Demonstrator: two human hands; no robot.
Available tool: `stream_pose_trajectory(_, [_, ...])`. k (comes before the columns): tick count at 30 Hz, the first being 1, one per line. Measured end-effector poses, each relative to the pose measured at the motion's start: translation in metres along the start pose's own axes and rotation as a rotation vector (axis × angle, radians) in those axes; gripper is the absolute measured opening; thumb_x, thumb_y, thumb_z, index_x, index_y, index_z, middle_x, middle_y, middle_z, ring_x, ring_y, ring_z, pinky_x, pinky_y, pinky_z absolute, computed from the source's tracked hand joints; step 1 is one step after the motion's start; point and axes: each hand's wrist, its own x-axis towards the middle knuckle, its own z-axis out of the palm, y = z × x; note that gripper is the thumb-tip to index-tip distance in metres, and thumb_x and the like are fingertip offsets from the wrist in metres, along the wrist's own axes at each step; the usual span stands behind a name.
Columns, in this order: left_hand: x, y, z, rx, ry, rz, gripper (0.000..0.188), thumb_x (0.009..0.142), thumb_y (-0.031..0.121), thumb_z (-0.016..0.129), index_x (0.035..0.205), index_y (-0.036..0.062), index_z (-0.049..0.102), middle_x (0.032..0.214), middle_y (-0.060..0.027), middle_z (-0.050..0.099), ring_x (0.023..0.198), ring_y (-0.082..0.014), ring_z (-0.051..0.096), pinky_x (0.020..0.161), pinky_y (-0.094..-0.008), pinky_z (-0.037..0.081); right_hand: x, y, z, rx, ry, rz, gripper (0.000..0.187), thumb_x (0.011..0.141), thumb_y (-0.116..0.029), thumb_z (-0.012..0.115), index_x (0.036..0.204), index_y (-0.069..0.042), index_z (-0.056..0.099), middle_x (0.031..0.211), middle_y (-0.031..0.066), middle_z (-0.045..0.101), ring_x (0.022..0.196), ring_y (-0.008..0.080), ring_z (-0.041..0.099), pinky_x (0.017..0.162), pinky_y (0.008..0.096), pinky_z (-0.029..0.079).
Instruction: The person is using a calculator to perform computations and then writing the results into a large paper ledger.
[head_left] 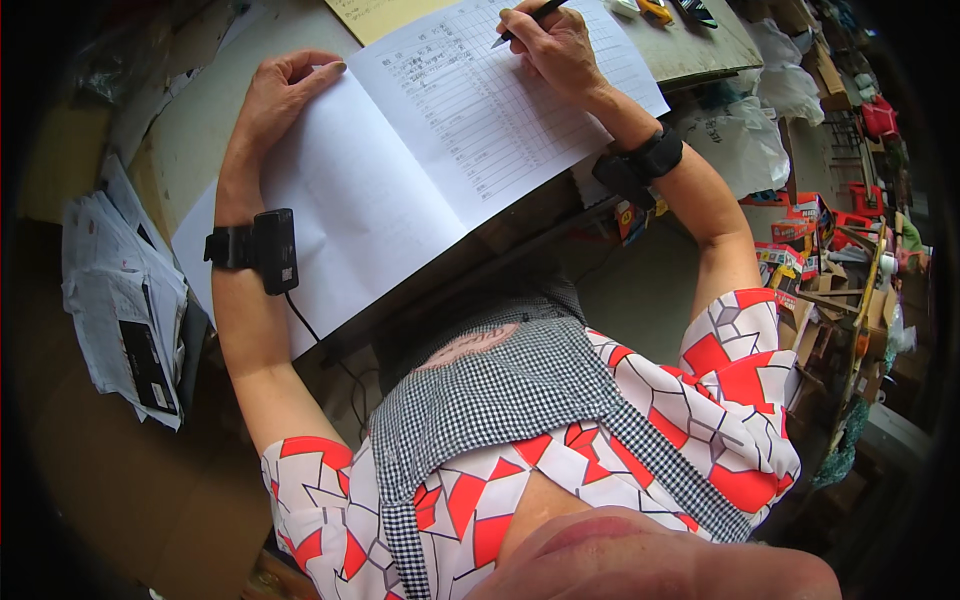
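One black pen (548,9) is resting in the right hand (558,50), and the fingers (522,26) are pinching it near its tip. Its long side is slanting — the tip is pointing down and left at the lined page (560,130) of the open book (425,165). The tip is sitting just right of the dark writing (430,62), so the right hand is being the nearer one; I cannot tell if the tip is touching. The right forearm is leaning in from the right. The left hand (280,100) is lying atop the blank page (350,215), thumb pointing toward the fold — its fingers are curling, maybe pinching paper, but I cannot tell.
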Motion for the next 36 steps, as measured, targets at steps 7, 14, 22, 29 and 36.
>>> stream_pose_trajectory(7, [0.002,-0.006,0.004,0.055,0.025,0.008,0.024,0.084,0.025,0.067,0.098,0.0071,0.072,0.078,-0.0072,0.07,0.061,-0.0104,0.061,0.061,-0.0232,0.05,0.004,0.051,-0.07,0.239,0.133,0.085,0.025,0.09,-0.019,0.056,0.076,-0.001,0.066,0.056,0.001,0.057,0.044,0.0058,0.051,0.043,0.0203,0.045])
stream_pose_trajectory(14, [-0.003,-0.024,-0.001,0.014,0.065,0.084,0.021,0.084,0.022,0.067,0.095,0.0048,0.073,0.074,-0.0059,0.069,0.057,-0.0087,0.058,0.056,-0.0217,0.048,0.012,0.054,-0.081,0.294,0.072,0.064,0.024,0.09,-0.021,0.057,0.078,-0.002,0.064,0.057,-0.001,0.054,0.042,0.0049,0.048,0.039,0.0198,0.042])
stream_pose_trajectory(22, [-0.015,-0.017,-0.009,0.027,0.144,0.056,0.019,0.085,0.018,0.067,0.095,0.0035,0.072,0.073,-0.0032,0.068,0.057,-0.0071,0.056,0.054,-0.02,0.046,0.024,0.051,-0.072,0.359,0.053,0.071,0.026,0.092,-0.023,0.056,0.081,-0.001,0.062,0.057,-0.0013,0.052,0.043,0.0041,0.046,0.04,0.0203,0.042])
stream_pose_trajectory(29, [-0.015,-0.018,-0.017,0.002,0.111,0.087,0.02,0.085,0.019,0.067,0.095,0.0032,0.072,0.072,-0.003,0.068,0.057,-0.0073,0.057,0.054,-0.0194,0.046,0.016,0.04,-0.077,0.306,0.266,0.151,0.026,0.091,-0.016,0.053,0.068,-0.005,0.057,0.052,-0.0019,0.05,0.04,0.007,0.045,0.035,0.0217,0.034])
stream_pose_trajectory(36, [-0.024,-0.019,-0.038,0.053,0.169,0.091,0.018,0.085,0.018,0.066,0.094,0.0037,0.073,0.072,-0.0037,0.069,0.057,-0.0073,0.057,0.054,-0.0199,0.046,0.006,0.05,-0.071,0.316,0.207,0.055,0.024,0.093,-0.021,0.056,0.079,-0.002,0.062,0.061,0.0006,0.056,0.048,0.0058,0.05,0.047,0.0206,0.043])
